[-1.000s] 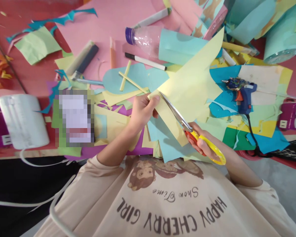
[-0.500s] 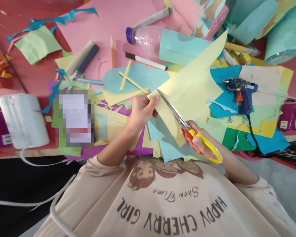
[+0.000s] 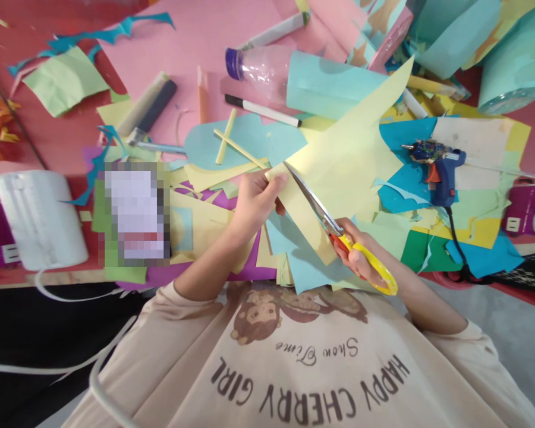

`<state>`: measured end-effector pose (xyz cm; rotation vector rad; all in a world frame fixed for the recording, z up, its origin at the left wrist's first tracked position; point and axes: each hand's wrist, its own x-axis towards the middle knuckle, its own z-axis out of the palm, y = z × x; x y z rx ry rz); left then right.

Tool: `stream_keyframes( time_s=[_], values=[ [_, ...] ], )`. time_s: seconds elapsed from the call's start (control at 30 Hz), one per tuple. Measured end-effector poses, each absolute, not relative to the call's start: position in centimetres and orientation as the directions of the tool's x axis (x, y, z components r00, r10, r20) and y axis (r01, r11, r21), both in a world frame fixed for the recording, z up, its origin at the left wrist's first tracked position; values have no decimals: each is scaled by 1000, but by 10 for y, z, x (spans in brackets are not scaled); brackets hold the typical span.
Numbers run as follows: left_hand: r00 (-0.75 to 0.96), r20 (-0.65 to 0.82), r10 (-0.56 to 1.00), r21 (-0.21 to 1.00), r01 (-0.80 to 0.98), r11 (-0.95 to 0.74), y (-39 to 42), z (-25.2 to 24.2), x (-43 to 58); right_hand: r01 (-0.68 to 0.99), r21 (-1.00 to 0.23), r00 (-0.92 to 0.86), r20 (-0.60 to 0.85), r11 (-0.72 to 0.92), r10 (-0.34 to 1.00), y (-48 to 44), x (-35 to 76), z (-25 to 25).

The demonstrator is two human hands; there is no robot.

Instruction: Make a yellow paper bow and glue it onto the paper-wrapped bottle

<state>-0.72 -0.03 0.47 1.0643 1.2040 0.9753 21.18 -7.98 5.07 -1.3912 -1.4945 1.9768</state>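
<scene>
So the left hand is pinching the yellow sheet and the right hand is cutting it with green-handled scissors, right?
Not quite: the scissors have yellow and orange handles, not green. The head view shows it. The rest stands: the left hand pinches the yellow sheet near its corner, and the right hand works the scissors, with the blades lying across that sheet.

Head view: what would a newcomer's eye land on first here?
The big pale yellow sheet at centre, pinched at its corner by the left hand. The right hand holds yellow-handled scissors with blades against it. A blue glue gun lies to the right amid paper scraps.
</scene>
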Motion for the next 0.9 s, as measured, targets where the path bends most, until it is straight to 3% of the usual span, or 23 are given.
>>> stream_keyframes(
  time_s=[0.4, 0.53, 0.63, 0.7, 0.77, 0.9],
  values=[
    [147, -249, 957, 966, -36, 257, -2, 6, -7, 247, -836, -452, -546, -490, 705, -78, 208, 53],
    [202, -164, 966, 978, -97, 187, -6, 4, -9, 215, -837, -459, -541, -503, 704, -80, 213, 54],
    [256, -81, 963, 987, -116, 114, -8, 3, -12, 216, -805, -526, -572, -553, 629, -78, 224, 66],
    [275, -57, 960, 988, -121, 93, -8, 3, -12, 299, -792, -526, -602, -532, 601, -75, 232, 77],
    [278, -50, 959, 987, -132, 90, -7, 5, -12, 437, -783, -435, -614, -442, 658, -69, 237, 87],
    [281, -101, 954, 985, -108, 136, -5, 8, -10, 780, -602, -215, -513, -170, 831, -56, 243, 89]
  ],
)
